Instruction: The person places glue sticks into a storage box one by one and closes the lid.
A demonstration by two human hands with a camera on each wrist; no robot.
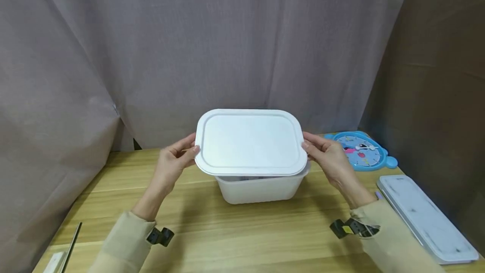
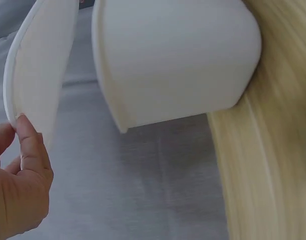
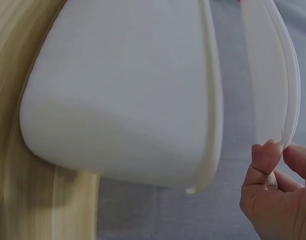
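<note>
Lid held level above tub, apart; long axis left-right. Left hand and right hand pinch opposite short ends.

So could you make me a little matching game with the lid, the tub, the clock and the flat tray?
Things:
1. white lid
2. white tub
3. blue clock
4. flat white tray

States:
A. lies at the table's right edge
B. pinched at both ends, above the tub
C. lies flat behind the right hand
D. stands on the wooden table

Pairs: 1-B, 2-D, 3-C, 4-A
</note>
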